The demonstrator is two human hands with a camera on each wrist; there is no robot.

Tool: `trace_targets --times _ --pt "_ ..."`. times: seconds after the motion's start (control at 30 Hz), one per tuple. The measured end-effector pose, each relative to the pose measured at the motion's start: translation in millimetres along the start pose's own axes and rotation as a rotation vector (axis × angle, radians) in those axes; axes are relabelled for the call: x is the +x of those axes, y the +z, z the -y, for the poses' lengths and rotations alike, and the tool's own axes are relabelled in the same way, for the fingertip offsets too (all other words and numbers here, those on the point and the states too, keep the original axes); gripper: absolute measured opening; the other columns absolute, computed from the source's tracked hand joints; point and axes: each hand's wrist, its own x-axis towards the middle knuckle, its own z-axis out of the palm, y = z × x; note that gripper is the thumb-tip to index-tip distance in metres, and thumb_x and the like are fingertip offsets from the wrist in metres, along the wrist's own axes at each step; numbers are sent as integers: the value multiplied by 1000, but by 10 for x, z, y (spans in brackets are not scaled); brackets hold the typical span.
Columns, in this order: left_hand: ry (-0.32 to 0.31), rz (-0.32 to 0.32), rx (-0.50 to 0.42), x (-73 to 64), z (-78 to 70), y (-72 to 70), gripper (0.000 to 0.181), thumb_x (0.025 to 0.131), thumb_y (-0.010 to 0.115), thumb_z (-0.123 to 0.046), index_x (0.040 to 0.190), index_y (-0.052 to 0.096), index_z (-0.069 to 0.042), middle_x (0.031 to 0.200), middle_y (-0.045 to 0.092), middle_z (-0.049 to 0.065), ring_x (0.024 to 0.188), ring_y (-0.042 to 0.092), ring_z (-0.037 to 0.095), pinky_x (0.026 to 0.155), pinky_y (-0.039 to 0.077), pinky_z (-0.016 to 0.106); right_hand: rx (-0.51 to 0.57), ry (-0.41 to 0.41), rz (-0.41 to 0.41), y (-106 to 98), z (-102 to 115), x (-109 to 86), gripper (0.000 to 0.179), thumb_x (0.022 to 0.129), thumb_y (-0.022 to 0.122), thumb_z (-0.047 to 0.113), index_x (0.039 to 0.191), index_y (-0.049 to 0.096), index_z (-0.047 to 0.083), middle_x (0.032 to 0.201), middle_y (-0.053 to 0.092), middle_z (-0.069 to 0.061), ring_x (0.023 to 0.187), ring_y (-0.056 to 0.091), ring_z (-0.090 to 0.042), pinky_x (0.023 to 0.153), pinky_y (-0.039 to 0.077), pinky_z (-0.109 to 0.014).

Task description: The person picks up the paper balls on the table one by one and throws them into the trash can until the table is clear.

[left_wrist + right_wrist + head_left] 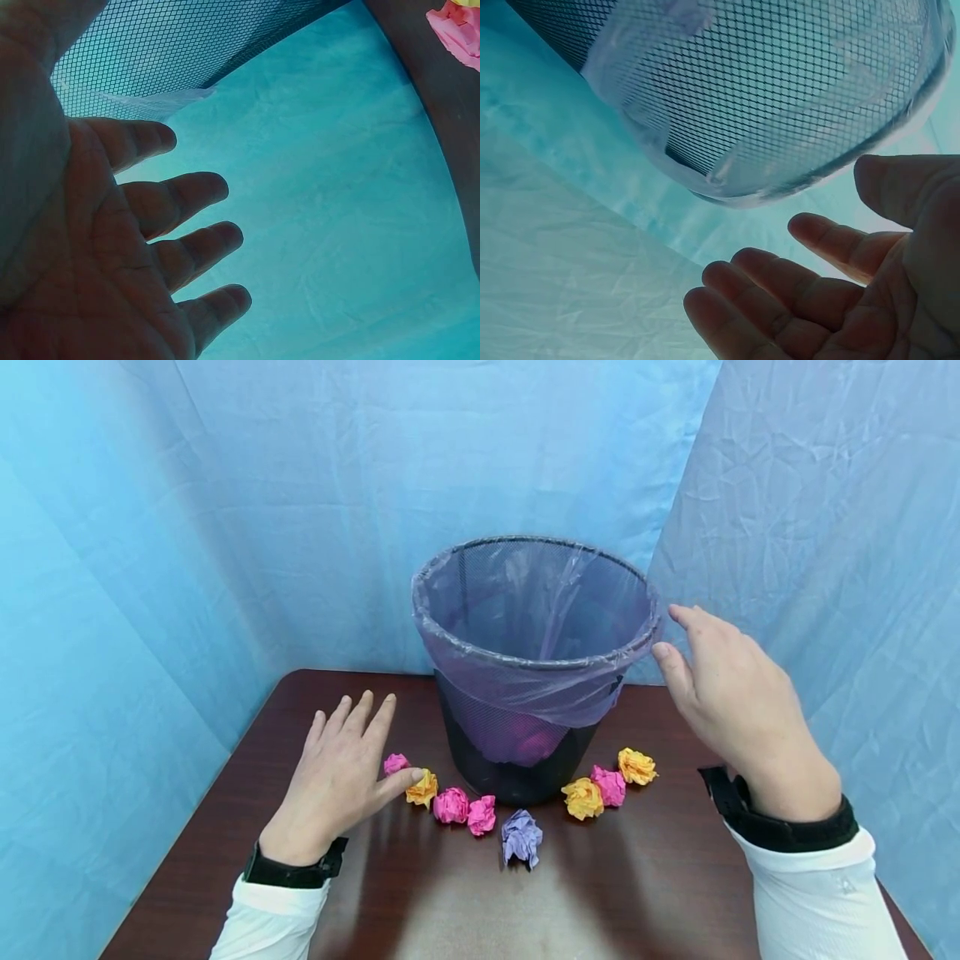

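left hand [330, 785], fingers spread, above the counter [630, 893]; pink and yellow crumpled paper balls [452, 806]; a purple ball [521, 838] before a bag-lined mesh wastebasket [525, 693]; three more balls [583, 798]; right hand [742, 710] beside the wastebasket's rim, thumb apart from fingers.

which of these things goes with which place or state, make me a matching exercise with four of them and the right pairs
1. mesh wastebasket
2. purple paper ball
3. left hand
4. right hand

A. raised, right of the wastebasket
B. crumpled, in front of the wastebasket
C. lined with a translucent plastic bag
D. fingers spread, left of the wastebasket

Pairs: 1-C, 2-B, 3-D, 4-A
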Motion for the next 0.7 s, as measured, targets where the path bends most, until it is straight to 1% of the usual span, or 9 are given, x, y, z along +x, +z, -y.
trace_targets --times 0.27,0.5,0.7 --pt "-4 12 -11 -22 7 20 102 85 77 -63 162 38 -9 163 39 26 152 30 51 120 22 73 3 29 41 118 -55 -67 61 109 52 35 156 41 -3 156 46 -30 141 45 -52 112 36 -71" --pt "-2 13 -4 -44 16 52 101 85 78 -61 161 38 -8 162 40 26 151 32 52 119 23 73 -12 83 77 268 -110 -128 68 105 61 37 156 41 -3 157 43 -33 142 42 -55 110 34 -74" --pt "-4 19 -4 -62 16 79 101 85 78 -61 161 39 -8 162 40 26 151 33 52 119 24 73 -23 77 90 384 -148 -200 70 102 66 34 155 41 -5 156 41 -36 140 42 -58 107 36 -75"
